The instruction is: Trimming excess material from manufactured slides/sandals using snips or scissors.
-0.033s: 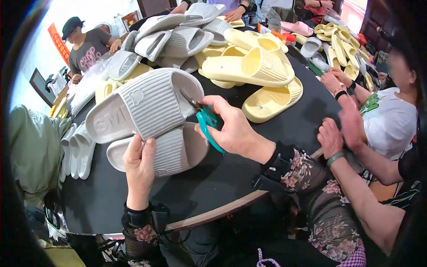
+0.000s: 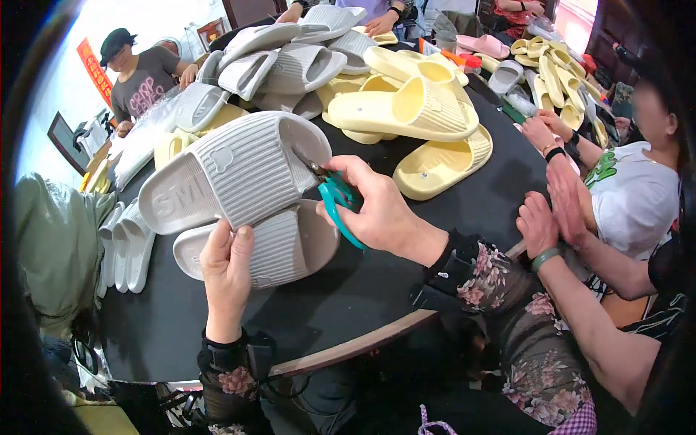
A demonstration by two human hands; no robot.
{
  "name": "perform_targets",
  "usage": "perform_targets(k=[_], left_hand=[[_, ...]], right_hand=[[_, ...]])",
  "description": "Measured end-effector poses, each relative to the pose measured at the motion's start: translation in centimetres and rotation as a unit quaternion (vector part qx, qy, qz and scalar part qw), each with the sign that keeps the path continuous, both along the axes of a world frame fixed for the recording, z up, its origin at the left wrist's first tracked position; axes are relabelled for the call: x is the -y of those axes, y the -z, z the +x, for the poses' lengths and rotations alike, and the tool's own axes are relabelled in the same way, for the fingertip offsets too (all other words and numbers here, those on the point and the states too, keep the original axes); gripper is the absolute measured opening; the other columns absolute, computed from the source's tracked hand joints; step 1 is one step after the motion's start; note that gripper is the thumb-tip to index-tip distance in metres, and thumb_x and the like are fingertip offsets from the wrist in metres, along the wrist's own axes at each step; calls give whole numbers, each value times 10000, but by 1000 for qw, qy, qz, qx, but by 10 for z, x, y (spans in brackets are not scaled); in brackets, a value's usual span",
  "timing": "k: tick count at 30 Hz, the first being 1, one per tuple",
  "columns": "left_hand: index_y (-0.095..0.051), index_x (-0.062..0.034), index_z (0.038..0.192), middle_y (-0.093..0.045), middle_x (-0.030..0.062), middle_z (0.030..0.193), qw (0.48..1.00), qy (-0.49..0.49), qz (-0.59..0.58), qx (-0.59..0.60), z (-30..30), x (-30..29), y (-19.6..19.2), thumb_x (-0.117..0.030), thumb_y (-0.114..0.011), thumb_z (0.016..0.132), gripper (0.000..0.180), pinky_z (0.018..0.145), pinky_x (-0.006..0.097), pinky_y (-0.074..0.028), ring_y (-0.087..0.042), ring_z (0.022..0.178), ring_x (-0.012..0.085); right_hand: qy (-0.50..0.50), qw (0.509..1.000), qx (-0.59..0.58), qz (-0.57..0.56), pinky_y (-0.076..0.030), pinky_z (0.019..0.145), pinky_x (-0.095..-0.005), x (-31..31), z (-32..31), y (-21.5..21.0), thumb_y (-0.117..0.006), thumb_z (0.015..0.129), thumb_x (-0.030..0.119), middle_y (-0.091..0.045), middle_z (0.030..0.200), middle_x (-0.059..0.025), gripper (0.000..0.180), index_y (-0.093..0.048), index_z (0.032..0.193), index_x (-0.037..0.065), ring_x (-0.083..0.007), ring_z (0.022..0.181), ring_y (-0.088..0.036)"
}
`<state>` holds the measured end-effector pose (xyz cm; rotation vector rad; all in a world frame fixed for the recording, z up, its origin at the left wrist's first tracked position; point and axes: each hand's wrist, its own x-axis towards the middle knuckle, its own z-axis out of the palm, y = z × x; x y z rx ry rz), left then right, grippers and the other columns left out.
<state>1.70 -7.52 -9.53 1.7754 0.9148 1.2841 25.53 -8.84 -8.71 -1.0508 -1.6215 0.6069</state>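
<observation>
At the person's eleven o'clock, over the black table [image 2: 348, 308], I see the upper grey slipper [image 2: 250, 170], its toe toward two o'clock. The left hand [image 2: 227, 268] pinches its near edge at six o'clock, thumb against fingers. The right hand [image 2: 384, 214] is curled round green-handled scissors [image 2: 334, 206], blades at the slipper's mouth, around three; whether they're parted, I can't tell. The lower grey slipper [image 2: 281, 250] sits at five. Yellow slippers [image 2: 406, 112] lie at two.

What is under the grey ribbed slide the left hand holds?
A second grey ribbed slide, above the black tabletop. The upper slide covers its far edge; the left hand covers part of its middle.
</observation>
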Motion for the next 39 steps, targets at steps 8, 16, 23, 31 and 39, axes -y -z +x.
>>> perform_targets(k=[8, 16, 23, 31, 39], left_hand=[[-505, 54, 1248, -609, 81, 1156, 1000, 8, -7, 13, -1, 1, 1, -115, -487, 969, 327, 904, 252, -408, -547, 1025, 113], [-508, 53, 1250, -610, 72, 1141, 998, -16, -29, 55, 0, -3, 1, -114, -489, 966, 330, 897, 254, -412, -546, 1023, 112], [-486, 50, 1267, -603, 82, 1138, 997, -22, -38, 60, 4, -3, -1, -119, -499, 955, 355, 872, 252, -423, -555, 993, 114], [-438, 35, 1321, -599, 96, 1159, 996, 3, -63, 64, 1, -11, 6, -81, -507, 951, 393, 880, 242, -417, -547, 1019, 111], [-398, 74, 1333, -629, 81, 1050, 996, -21, -78, 25, 5, -8, 0, -94, -545, 926, 464, 814, 220, -441, -567, 930, 95]], right_hand=[[-1, 999, 9, 33, -493, 608, -353, -3, 0, 6, -691, 804, 149, -614, 779, -194, 418, -478, 1126, -10, -275, 700, -652], [-3, 998, -26, 49, -487, 610, -346, -11, -1, 15, -685, 811, 143, -608, 756, -190, 392, -490, 1112, -17, -279, 679, -639], [-9, 999, -20, 24, -494, 630, -349, -13, -1, 19, -679, 804, 121, -624, 779, -198, 378, -504, 1113, -7, -283, 714, -654], [-9, 998, -2, 58, -495, 633, -381, -15, 3, 21, -679, 805, 133, -621, 799, -212, 373, -497, 1106, 6, -338, 740, -651], [30, 994, 55, 90, -494, 663, -270, -13, 4, 17, -681, 821, 92, -624, 859, -99, 380, -512, 1150, 9, -98, 726, -599]])
